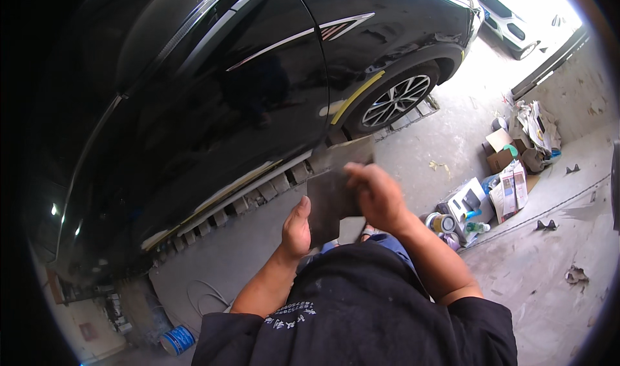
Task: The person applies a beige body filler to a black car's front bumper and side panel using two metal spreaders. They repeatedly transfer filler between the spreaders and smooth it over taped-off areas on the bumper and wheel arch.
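In front of my chest, my left hand [297, 228] grips the left edge of a dark grey sheet [324, 214] that looks like sandpaper, its thumb pointing up. My right hand [380, 197] is closed at the sheet's right side, its fingers bent and slightly blurred. A paler, brownish-grey flap [352, 151] sticks out beyond the right fingers; whether it belongs to the same sheet I cannot tell. Ahead stands a black car [258, 101], with yellow tape [357, 97] along the wheel arch and a pale patch [324, 111] on the panel beside it.
The front wheel [397, 101] is ahead on the right. Several blocks [267, 190] line the car's lower edge. Cans [443, 223], bottles, boxes [502, 159] and papers [512, 188] lie along the right wall. A blue can [177, 340] and a hose [210, 293] lie lower left; a white car [510, 17] is far right.
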Available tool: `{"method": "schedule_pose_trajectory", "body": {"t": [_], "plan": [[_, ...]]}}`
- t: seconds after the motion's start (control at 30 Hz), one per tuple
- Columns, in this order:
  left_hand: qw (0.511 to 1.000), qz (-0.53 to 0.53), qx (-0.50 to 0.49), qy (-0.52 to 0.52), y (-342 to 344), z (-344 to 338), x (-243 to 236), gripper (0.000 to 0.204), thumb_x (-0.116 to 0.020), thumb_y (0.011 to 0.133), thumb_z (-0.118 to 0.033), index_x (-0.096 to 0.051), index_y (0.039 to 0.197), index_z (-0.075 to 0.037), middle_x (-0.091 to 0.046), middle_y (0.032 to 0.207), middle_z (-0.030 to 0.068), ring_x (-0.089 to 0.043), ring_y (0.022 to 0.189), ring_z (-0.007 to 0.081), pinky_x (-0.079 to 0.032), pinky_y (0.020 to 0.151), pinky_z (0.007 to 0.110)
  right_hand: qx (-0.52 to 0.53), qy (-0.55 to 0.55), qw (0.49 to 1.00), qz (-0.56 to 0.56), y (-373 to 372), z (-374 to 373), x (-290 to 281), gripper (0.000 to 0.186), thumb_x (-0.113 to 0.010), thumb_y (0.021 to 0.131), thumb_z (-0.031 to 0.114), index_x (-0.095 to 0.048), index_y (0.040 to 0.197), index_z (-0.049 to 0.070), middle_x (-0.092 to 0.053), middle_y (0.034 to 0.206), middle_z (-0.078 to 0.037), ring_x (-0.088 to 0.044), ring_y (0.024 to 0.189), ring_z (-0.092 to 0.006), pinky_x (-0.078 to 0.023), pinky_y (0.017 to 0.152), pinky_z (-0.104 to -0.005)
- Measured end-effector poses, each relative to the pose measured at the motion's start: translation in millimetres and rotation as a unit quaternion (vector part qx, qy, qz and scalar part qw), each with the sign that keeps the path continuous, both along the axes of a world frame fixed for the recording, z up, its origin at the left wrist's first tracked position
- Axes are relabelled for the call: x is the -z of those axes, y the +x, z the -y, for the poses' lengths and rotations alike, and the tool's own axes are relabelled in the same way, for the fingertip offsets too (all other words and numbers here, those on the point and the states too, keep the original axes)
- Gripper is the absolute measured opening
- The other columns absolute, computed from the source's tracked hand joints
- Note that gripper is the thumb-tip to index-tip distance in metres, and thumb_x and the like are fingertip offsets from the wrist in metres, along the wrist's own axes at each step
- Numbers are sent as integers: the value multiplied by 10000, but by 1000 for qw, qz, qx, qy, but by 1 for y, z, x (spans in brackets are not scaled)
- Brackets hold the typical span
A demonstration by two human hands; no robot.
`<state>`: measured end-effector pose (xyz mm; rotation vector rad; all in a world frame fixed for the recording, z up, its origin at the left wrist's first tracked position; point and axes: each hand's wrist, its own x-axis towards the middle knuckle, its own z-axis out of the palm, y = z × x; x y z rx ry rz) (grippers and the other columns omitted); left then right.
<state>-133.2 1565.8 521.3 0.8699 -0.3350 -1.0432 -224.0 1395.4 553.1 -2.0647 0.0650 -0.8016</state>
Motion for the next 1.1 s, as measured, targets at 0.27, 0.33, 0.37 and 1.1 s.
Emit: {"method": "schedule_pose_trajectory", "body": {"t": [0.27,0.33,0.37,1.1], "plan": [[993,-57,81,-58,7,-8,2,943,-114,882,-754,-386,1369,6,-540,1270,144,-557,1136,267,-464,949,378,-35,-69,997,-22,6,3,-10,408,-542,733,-70,-597,1123,38,-604,862,-110,-609,829,-310,-521,725,-377],[996,-81,36,-33,8,3,-12,961,-124,863,-778,-388,1370,-5,-545,1262,149,-573,1103,264,-477,928,377,-138,-107,984,-38,-3,-16,-14,385,-573,758,-13,-602,1135,63,-598,880,-110,-609,842,-306,-515,752,-384],[996,-92,10,-19,7,6,-19,971,-129,854,-790,-389,1370,-10,-547,1258,151,-580,1086,263,-483,917,376,-164,-131,977,-29,-4,-21,-13,384,-599,749,8,-607,1128,69,-599,876,-107,-613,846,-295,-515,751,-377],[953,-297,-4,-65,19,10,-23,1043,-240,817,-823,-454,1295,80,-521,1291,263,-513,1193,408,-415,1002,530,-150,-88,980,-96,-1,-5,-26,382,-622,742,29,-614,1122,63,-608,849,-92,-634,816,-278,-531,724,-371]]}}
